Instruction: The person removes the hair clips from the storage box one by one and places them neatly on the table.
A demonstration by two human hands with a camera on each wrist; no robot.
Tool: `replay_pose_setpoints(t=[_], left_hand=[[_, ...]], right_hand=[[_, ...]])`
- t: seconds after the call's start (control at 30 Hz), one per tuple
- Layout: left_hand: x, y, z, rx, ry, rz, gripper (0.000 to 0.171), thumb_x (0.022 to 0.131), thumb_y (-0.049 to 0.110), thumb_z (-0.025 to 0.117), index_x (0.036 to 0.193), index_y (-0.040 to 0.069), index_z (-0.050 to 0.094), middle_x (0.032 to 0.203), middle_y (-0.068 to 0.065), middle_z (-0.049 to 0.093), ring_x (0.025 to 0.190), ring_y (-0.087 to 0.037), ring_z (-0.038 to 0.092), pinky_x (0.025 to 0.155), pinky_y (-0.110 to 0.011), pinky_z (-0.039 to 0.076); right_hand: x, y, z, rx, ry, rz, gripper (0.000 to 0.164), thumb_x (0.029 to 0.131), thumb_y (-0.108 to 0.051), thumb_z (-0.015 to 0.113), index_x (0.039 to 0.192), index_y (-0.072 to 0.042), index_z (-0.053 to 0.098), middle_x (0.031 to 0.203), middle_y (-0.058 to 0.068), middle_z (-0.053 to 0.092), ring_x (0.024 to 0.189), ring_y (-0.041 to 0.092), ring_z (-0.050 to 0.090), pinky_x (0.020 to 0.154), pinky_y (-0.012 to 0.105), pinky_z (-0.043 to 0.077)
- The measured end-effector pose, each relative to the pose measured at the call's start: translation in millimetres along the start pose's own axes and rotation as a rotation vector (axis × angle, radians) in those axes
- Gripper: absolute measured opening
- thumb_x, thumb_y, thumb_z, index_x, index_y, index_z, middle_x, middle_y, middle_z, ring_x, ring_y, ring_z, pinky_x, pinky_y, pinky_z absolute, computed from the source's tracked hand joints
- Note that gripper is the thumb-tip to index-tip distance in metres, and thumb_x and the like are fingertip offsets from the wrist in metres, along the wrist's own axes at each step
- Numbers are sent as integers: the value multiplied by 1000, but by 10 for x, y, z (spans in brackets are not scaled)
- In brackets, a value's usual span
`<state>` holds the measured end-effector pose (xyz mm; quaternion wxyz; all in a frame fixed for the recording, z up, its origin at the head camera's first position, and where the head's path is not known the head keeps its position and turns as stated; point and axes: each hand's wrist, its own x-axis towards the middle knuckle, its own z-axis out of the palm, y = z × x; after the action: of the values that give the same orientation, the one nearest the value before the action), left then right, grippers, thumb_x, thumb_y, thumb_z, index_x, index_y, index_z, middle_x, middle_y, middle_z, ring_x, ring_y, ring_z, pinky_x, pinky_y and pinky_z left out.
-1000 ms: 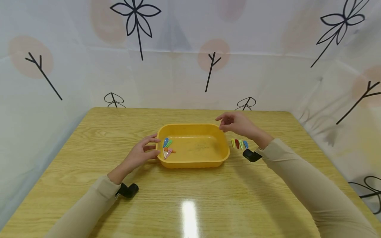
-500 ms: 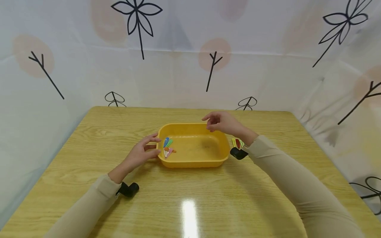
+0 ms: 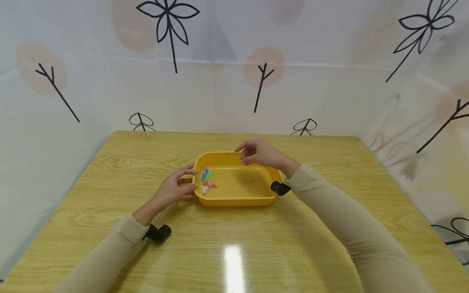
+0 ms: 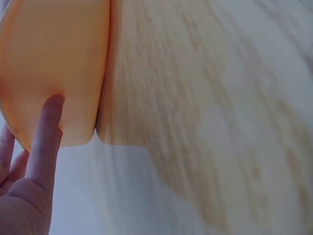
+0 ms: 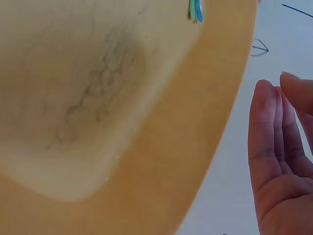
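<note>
My left hand [image 3: 172, 187] holds the left end of a yellow plastic tray [image 3: 236, 202], with fingertips at its rim. In the left wrist view, a straight finger [image 4: 45, 142] lies against the outer wall. Inside the tray's left end are several small hair clips: a blue clip [image 3: 204, 174], a green clip [image 3: 209, 176], an orange clip [image 3: 209, 185], a white clip and a pink clip [image 3: 209, 188]. Over the tray's far right part hovers my right hand [image 3: 265, 154]. Its fingers are loosely bent, thumb near the fingertips, and I see nothing between them [image 5: 281, 85].
The tray stands on a wood-grain table [image 3: 205, 248]. A white cloth backdrop [image 3: 220, 93] with plant drawings encloses the back and sides. The right forearm [image 3: 340, 215] covers the table spot to the right of the tray.
My right hand has moved left, from the tray's right corner to above its inside. Its sleeve now hides the row of clips on the table at the right. The left hand stays put.
</note>
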<state>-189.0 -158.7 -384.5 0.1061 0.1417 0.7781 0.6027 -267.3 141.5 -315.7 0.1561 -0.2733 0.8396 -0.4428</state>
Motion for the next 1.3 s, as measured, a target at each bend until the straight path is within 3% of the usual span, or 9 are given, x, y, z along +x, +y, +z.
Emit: replay_pose_setpoints(t=[0.1, 0.37, 0.6, 1.17, 1.3], left_hand=[[1, 0, 2, 2, 0, 3, 43, 88, 11, 65, 126, -3, 50, 151, -3, 23, 121, -39, 42, 80, -36, 54], [1, -5, 8, -11, 2, 9, 43, 88, 11, 65, 126, -3, 50, 151, -4, 23, 121, -39, 42, 79, -36, 54], [1, -20, 2, -23, -4, 17, 43, 88, 11, 65, 126, -4, 50, 152, -5, 22, 122, -39, 42, 79, -35, 54], [17, -37, -5, -26, -6, 11, 43, 89, 11, 65, 126, -4, 50, 151, -4, 22, 121, -40, 43, 79, -36, 54], [20, -30, -8, -26, -3, 9, 43, 88, 12, 65, 126, -4, 50, 151, -4, 23, 121, -40, 43, 80, -37, 54]], right_hand=[[45, 10, 44, -14, -12, -11, 35, 86, 2, 64, 120, 5, 57, 91, 11, 62, 82, 23, 59, 80, 48, 51], [199, 38, 174, -35, -61, -27, 35, 85, 4, 64, 119, 6, 57, 94, 13, 63, 85, 21, 60, 77, 29, 53], [348, 61, 300, -15, -144, -20, 36, 85, 5, 63, 120, 8, 55, 100, 22, 63, 88, 24, 62, 79, 31, 53], [587, 101, 592, -84, -353, 12, 38, 86, 8, 58, 124, 7, 52, 109, 18, 64, 98, 23, 61, 83, 27, 51], [623, 75, 638, -121, -361, 5, 41, 86, 10, 58, 126, 8, 50, 112, 19, 62, 100, 24, 61, 84, 25, 50]])
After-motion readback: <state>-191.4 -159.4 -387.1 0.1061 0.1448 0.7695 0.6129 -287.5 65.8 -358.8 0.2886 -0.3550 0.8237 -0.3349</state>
